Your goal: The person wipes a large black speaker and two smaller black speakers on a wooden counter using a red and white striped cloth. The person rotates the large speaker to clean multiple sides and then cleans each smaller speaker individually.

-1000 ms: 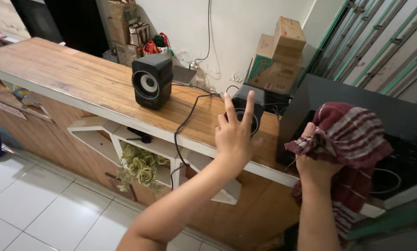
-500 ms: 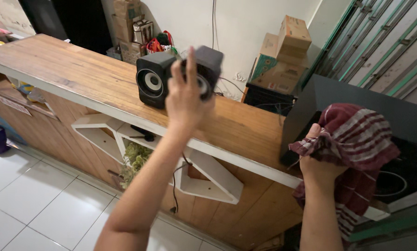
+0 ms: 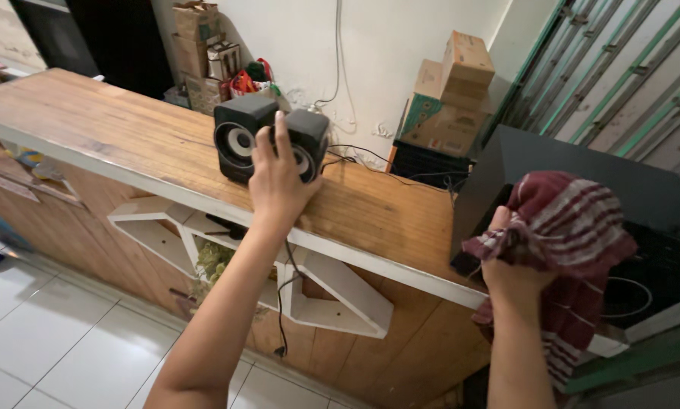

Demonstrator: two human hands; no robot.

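Note:
My left hand (image 3: 277, 184) grips a small black speaker (image 3: 309, 146) and holds it down on the wooden counter (image 3: 135, 140), right beside a second black speaker (image 3: 234, 136) that stands there. The two speakers touch or nearly touch. My right hand (image 3: 510, 261) is raised at the right and clutches a dark red cloth with white stripes (image 3: 571, 250), in front of a large black box (image 3: 582, 178) on the counter's right end.
Cables (image 3: 370, 159) run along the counter behind the speakers, and one hangs down the front. Cardboard boxes (image 3: 450, 98) are stacked against the white wall. White shelves (image 3: 309, 288) and artificial flowers (image 3: 211, 261) sit below the counter. White floor tiles lie at the left.
My left hand lifted the right-hand speaker, carried it left and set it down beside the other speaker. My right hand has kept still with the cloth.

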